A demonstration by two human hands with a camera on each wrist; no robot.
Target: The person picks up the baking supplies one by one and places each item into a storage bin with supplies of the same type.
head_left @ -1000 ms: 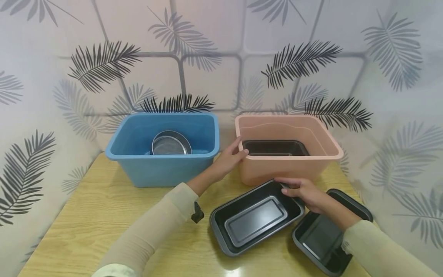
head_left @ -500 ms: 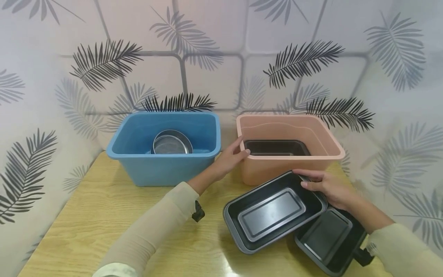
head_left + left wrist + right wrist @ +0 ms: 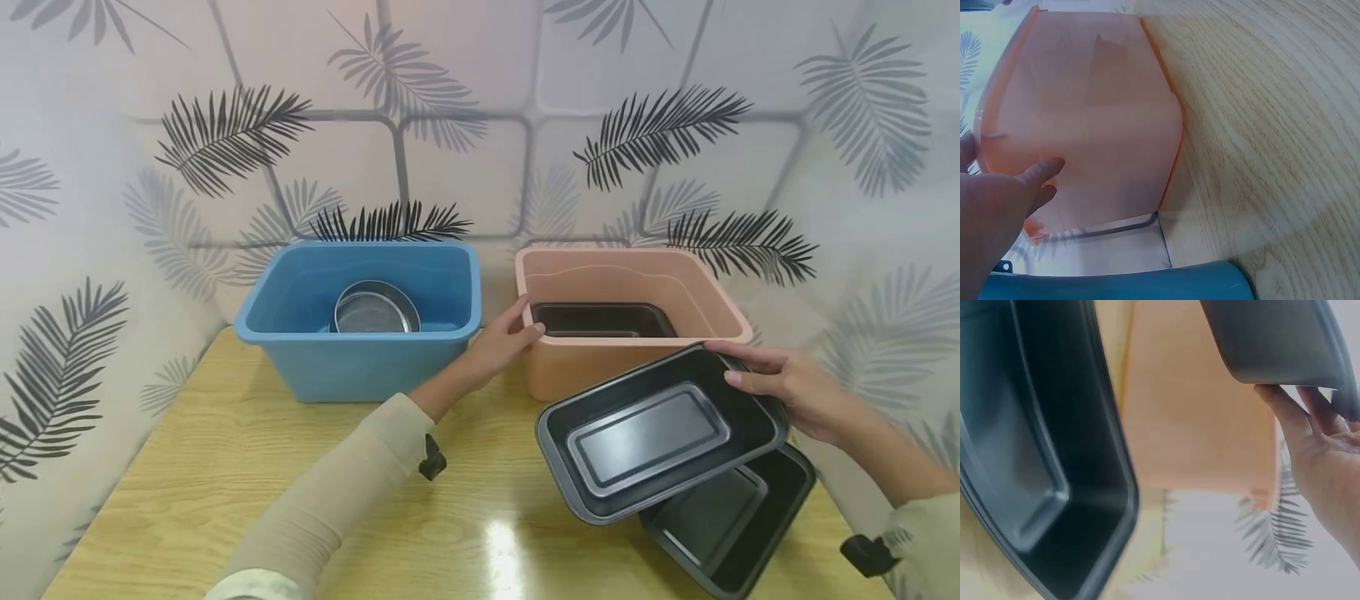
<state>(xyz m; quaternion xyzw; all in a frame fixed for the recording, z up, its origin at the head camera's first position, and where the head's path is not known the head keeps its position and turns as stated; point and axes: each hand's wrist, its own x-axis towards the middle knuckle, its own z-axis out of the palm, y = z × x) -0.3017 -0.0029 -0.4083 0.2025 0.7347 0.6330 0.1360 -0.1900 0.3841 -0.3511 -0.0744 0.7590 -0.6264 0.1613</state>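
Right fingers (image 3: 759, 383): pinching pan (image 3: 648, 435) by one end, tilted, extending leftward | left fingers (image 3: 528, 335): gripping rim of pink bin (image 3: 592, 360) | below-left of right fingers: lower pan (image 3: 720, 525) | risk: twisting loose through lopsided hold, perhaps clattering onto lower pan

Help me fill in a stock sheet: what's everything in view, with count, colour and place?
Table: 1, yellowish wood, under the bins
Pink bin: 1, pink, on the table, at the right
Blue bin: 1, blue, on the table, left of the pink bin
Round pan: 1 visible, silver, in the blue bin
Loaf pans: 3 visible, dark grey; one held up, one on the table, one in the pink bin
Wall covering: pale with dark leaves, behind the table
Wrist devices: 2, black, one per wrist
Sleeves: 2, cream, one per arm
Left hand: 1, at the pink bin's left rim
Right hand: 1, gripping the raised pan
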